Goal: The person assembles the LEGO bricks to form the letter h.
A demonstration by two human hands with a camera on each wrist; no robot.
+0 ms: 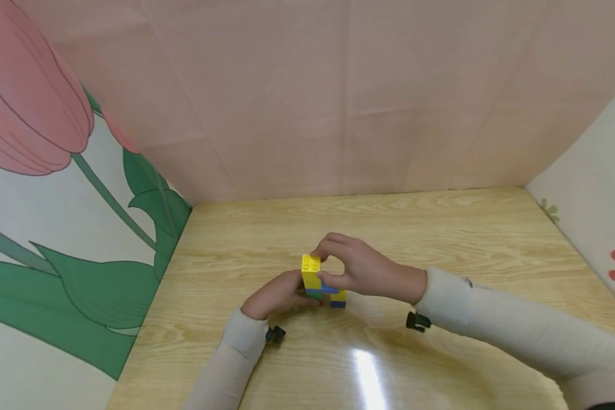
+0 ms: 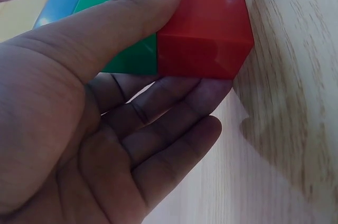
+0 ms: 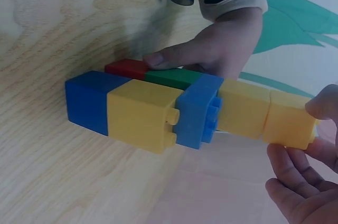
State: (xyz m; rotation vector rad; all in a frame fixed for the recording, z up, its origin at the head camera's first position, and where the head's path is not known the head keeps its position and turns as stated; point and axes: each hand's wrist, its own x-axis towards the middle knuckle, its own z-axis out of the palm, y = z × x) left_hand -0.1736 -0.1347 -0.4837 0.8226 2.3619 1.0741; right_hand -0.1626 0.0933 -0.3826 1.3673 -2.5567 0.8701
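A small structure of toy building blocks stands on the wooden table. Its left leg is a red block [image 2: 206,34] under a green block [image 2: 129,55]; the other is a dark blue block [image 3: 87,102] under a yellow block [image 3: 141,110]. Across them lies a lighter blue block [image 3: 196,112], bearing a lower yellow block [image 3: 243,106] and a top yellow block [image 3: 288,121]. My right hand [image 1: 361,265] pinches the top yellow block between thumb and fingers. My left hand [image 1: 277,293] holds the red and green leg, thumb across their seam and fingers behind.
The wooden table [image 1: 225,239] ends at a pink cloth backdrop [image 1: 287,114]. Flower-printed panels rise on the left [image 1: 82,216] and right [image 1: 594,193]. A black clip [image 1: 275,335] sits at the left cuff, another black clip [image 1: 418,322] at the right cuff.
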